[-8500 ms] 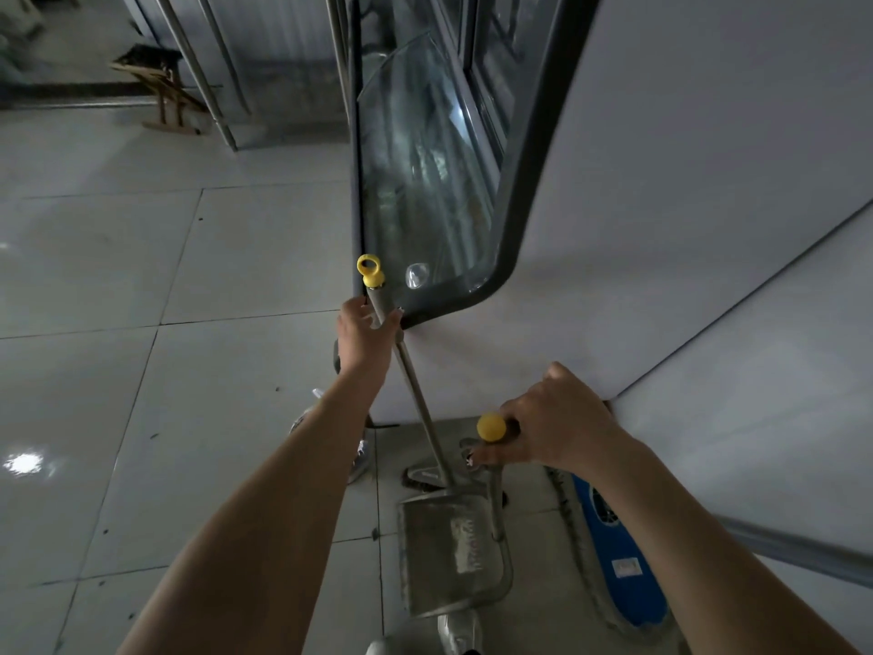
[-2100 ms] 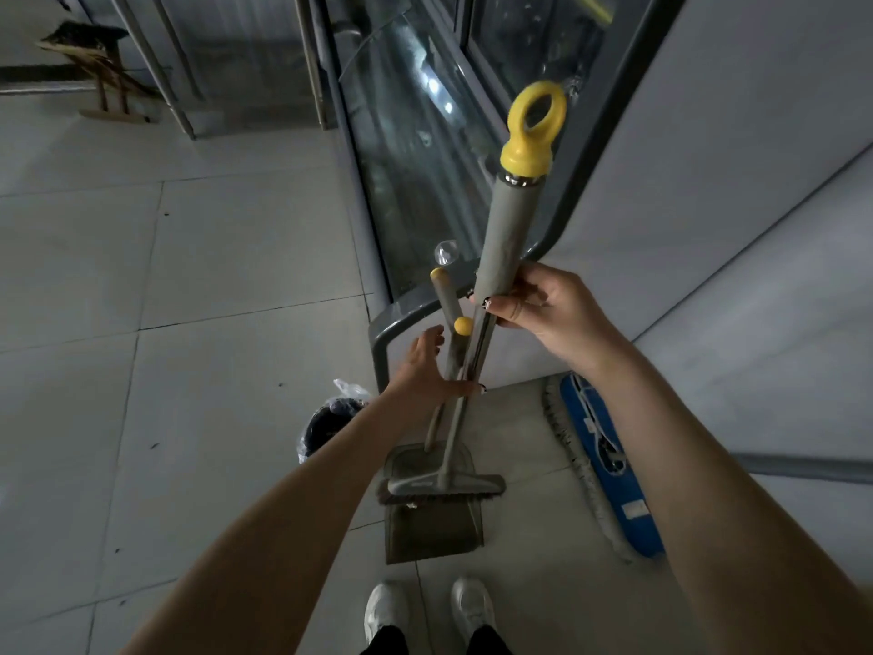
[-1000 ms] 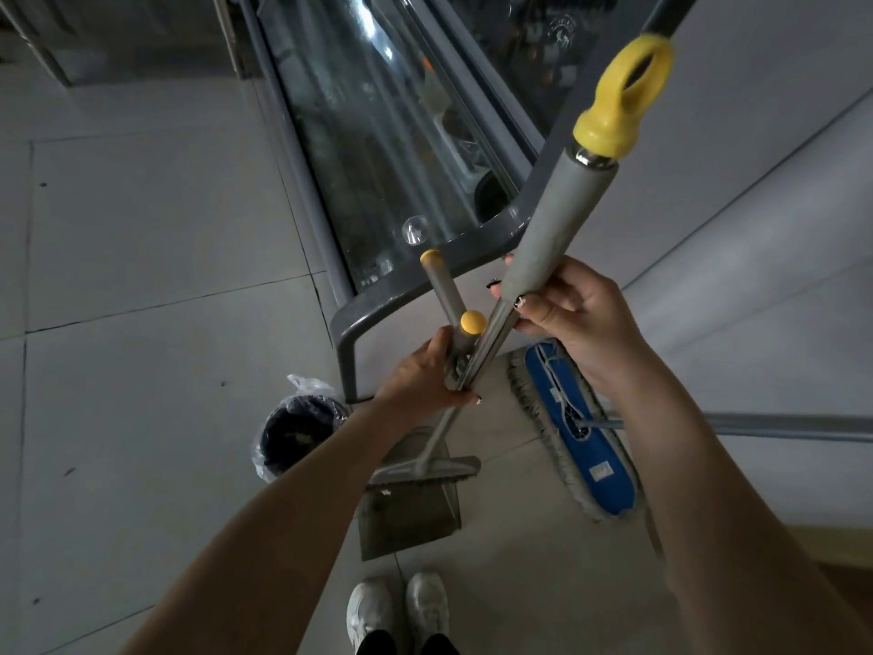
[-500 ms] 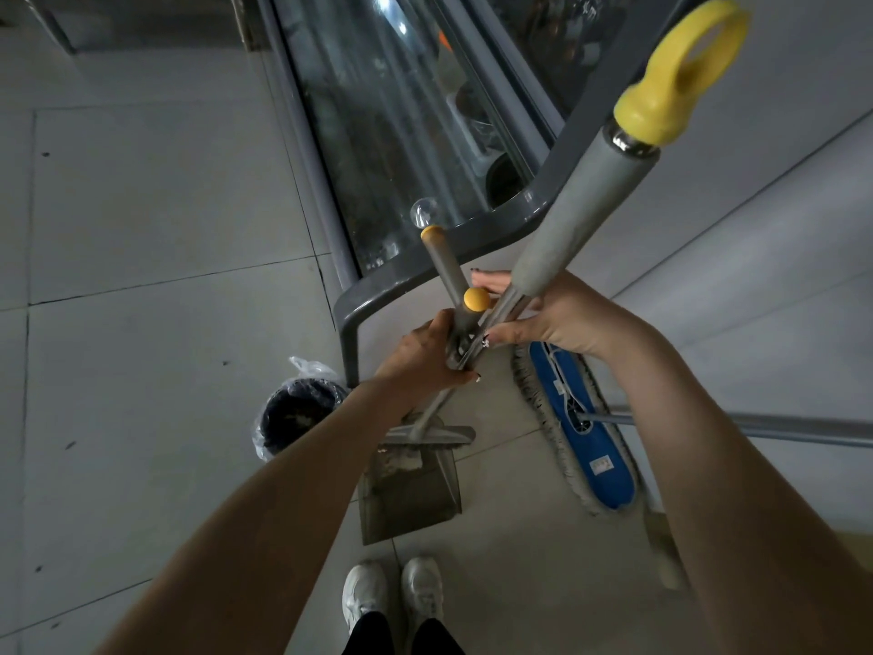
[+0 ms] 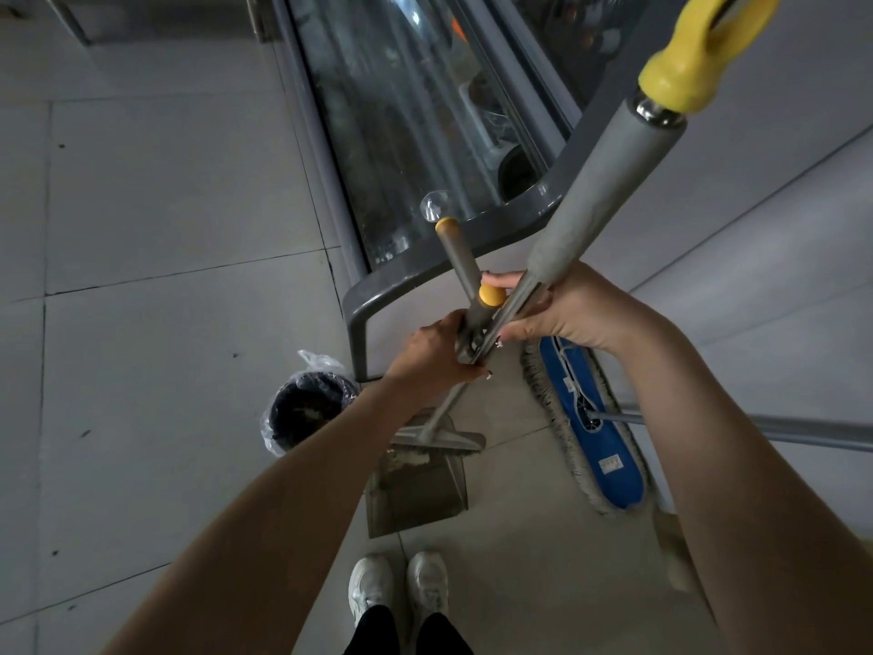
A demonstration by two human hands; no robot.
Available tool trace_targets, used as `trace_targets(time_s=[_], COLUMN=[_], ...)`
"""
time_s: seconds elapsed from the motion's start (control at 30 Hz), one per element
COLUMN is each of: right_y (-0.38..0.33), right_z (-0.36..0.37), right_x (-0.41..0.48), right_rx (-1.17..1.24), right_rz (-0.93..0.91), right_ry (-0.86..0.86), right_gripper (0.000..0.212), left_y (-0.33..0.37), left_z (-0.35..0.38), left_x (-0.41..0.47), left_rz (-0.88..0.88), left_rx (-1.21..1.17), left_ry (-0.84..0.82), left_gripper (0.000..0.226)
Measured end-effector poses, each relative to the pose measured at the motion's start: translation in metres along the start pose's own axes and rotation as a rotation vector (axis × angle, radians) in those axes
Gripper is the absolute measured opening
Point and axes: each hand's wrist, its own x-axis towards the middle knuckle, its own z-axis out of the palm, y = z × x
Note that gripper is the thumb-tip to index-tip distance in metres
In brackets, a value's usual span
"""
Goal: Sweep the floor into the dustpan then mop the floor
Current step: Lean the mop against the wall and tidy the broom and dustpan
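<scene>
Pale tiled floor (image 5: 118,229) runs under one glass display case (image 5: 415,111) at 12 o'clock. One bag-lined bin (image 5: 307,408) stands at 9 o'clock of the single dustpan (image 5: 415,489), which rests on the tiles. The left hand (image 5: 432,354) curls round the dustpan handle (image 5: 460,262). One broom (image 5: 590,196) crosses it, its shaft gripped by the right hand (image 5: 571,314). One blue mop (image 5: 595,437) lies at 3 o'clock, and two white shoes (image 5: 373,588) at 6.

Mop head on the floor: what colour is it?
Blue mop head with a grey fringe, clearest in the head view.
</scene>
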Motion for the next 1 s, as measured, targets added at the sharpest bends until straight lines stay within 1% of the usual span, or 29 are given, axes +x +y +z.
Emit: trace_targets(time_s=[0.07,0.13,0.3,0.4,0.53,0.7,0.83,1.0], right_y=[0.0001,-0.0001,0.0003,0.0018,0.0028,0.001,-0.0016,-0.0023], right_z=[-0.0003,-0.001,0.0016,0.0036,0.002,0.001,0.0037,0.0083], right_x=[-0.0002,-0.0004,-0.0017,-0.0029,-0.0034,-0.0039,-0.0033,-0.0044], right_rx=[0.009,0.016,0.024,0.043,0.011,0.0,-0.053,-0.036], right_rz=[-0.005,-0.003,-0.002,-0.007,-0.006,-0.018,-0.029,-0.04], right_ry=[0.015,0.02,0.022,0.029,0.023,0.036,0.05,0.06], right_gripper=[0.046,0.046,0.059,0.062,0.061,0.053,0.056,0.056], left_y=[0.0004,0.0008,0.0011,0.0024,0.0077,0.0098,0.0094,0.0078], left_z=[0.0007,0.0018,0.0014,0.001,0.0036,0.0057,0.0081,0.003], left_x=[0.0005,0.0005,0.0,-0.0007,-0.0029,-0.0048,-0.0076,-0.0077], left_rz=[0.008,0.015,0.031,0.036,0.034,0.017,0.026,0.028], left_rx=[0.011,0.001,0.037,0.044,0.067,0.073,0.073,0.07], left_ry=[0.004,0.01,0.014,0.019,0.037,0.078,0.134,0.108], left_gripper=[0.068,0.066,0.06,0.061,0.058,0.057,0.05,0.048])
